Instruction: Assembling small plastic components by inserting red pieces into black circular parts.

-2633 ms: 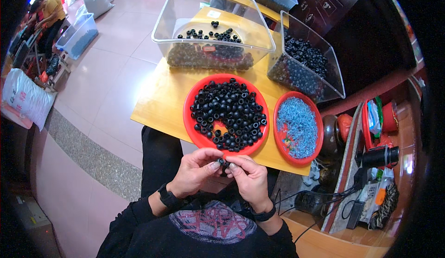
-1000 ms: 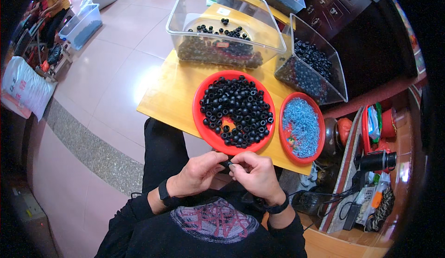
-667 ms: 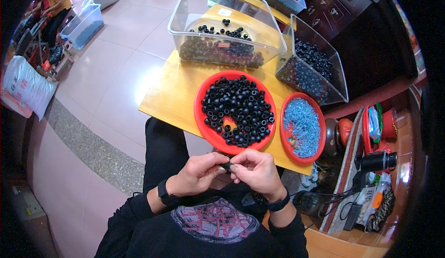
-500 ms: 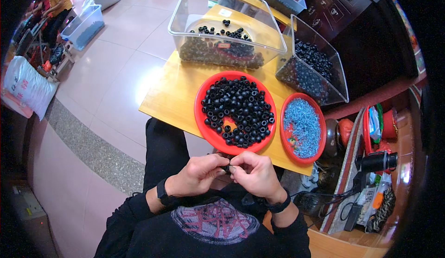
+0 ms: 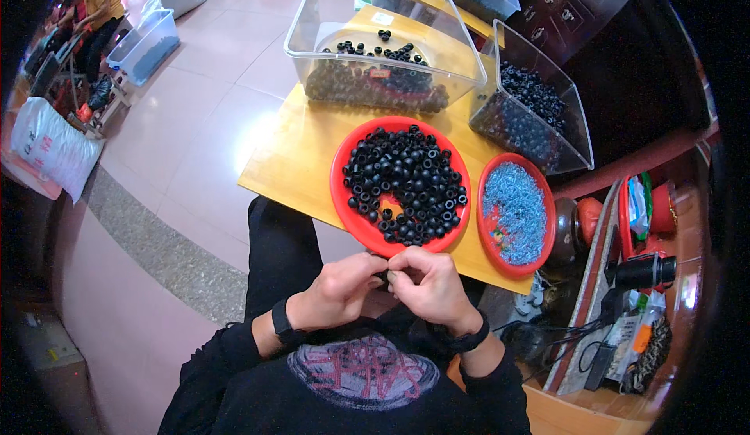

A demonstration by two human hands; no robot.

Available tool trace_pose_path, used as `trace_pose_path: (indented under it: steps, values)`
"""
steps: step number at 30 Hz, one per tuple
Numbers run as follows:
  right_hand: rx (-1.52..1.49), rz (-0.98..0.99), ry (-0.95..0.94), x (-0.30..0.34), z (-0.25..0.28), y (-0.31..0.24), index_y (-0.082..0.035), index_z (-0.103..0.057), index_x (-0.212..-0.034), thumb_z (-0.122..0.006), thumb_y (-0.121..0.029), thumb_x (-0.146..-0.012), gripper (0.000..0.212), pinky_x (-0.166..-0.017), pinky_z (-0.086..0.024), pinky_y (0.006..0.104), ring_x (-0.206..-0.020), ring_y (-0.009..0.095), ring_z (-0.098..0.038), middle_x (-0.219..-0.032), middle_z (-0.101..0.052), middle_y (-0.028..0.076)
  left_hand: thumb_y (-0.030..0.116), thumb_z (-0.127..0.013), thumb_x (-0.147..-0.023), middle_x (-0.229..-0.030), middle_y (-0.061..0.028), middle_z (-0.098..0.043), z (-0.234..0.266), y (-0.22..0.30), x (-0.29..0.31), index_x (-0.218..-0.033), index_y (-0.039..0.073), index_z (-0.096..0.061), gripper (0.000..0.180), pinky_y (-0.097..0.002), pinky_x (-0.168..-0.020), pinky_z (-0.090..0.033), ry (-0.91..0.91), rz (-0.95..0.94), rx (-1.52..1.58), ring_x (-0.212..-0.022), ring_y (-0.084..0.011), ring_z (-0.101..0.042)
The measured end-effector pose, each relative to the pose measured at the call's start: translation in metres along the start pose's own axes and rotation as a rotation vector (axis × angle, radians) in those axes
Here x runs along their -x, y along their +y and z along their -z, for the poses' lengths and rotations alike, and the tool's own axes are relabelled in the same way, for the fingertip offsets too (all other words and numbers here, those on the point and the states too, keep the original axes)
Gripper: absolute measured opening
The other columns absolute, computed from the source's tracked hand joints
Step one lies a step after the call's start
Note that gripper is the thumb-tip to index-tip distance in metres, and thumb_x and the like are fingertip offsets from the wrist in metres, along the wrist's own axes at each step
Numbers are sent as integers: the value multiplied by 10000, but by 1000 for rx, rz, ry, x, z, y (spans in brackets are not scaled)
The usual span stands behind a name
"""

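My left hand (image 5: 337, 288) and my right hand (image 5: 434, 288) meet in front of my body, just below the near rim of a red plate (image 5: 341, 200). Thumb and fingers of both are pinched together. A small black piece (image 5: 382, 276) shows between the fingertips, held on the left side; most of it is hidden. Whatever the right fingers grip is too small to make out. Black round hollow pieces (image 5: 410, 165) heap the red plate. To its right, a smaller red plate (image 5: 549, 236) bears many tiny pale-blue translucent parts (image 5: 512, 208).
Both plates stand on a yellow wooden table (image 5: 273, 157). Behind them are a clear bin (image 5: 312, 44) and another clear bin (image 5: 582, 122), both with black pieces. Cables and a shelf (image 5: 578, 333) lie at right. A seated person (image 5: 101, 9) is far left.
The hands stay together and have shifted very slightly upward toward the plate. The black piece between the fingertips is now more covered. The whole view has moved a little.
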State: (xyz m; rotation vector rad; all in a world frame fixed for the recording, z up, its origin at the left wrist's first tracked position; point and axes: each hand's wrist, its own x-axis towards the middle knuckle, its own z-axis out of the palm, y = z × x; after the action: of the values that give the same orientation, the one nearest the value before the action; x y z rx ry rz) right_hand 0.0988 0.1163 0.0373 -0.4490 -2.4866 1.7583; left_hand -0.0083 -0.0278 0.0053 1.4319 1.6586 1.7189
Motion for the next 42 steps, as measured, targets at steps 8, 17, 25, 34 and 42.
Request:
trace_pose_path:
  steps: [8, 17, 25, 34, 42]
  values:
    - [-591, -195, -165, -8, 14, 4, 20, -568, -902, -606, 12, -817, 94, -584, -528, 236, -678, 125, -621, -775, -605, 60, -82, -534, -784, -862, -132, -580, 7, 7, -5, -1020, -14, -561, 247, -307, -702, -471, -29, 46, 75, -803, -276, -603]
    - [-679, -236, -209, -7, 15, 10, -5, -590, -883, -612, -23, -829, 61, -573, -506, 202, -644, 80, -599, -727, -614, 30, -61, -551, -796, -903, -137, -570, 6, 4, -2, -1017, -14, -560, 227, -303, -739, -462, -103, 38, -11, -850, -265, -586]
    - [-578, -227, -61, 0, 6, 4, -8, -626, -894, -618, -67, -838, 82, -554, -471, 181, -610, 47, -561, -707, -602, -5, -2, -583, -810, -879, -105, -630, -2, 2, 4, -1007, -20, -581, 198, -272, -667, -485, 39, 210, 65, -749, -167, -611]
    - [-377, -219, 60, 8, 0, -4, 21, -610, -920, -583, -11, -830, 99, -582, -490, 192, -669, 66, -594, -757, -617, 31, -15, -572, -836, -897, -111, -642, -2, 2, 7, -1039, -43, -577, 204, -255, -701, -509, 26, 246, 133, -806, -158, -636]
    - [-458, -198, 6, 3, -3, 2, -10, -581, -848, -593, -34, -816, 42, -566, -467, 193, -638, 52, -569, -710, -588, -5, -27, -585, -820, -859, -116, -642, -1, 0, 9, -1003, -47, -585, 183, -254, -681, -511, 48, 149, 104, -784, -164, -642]
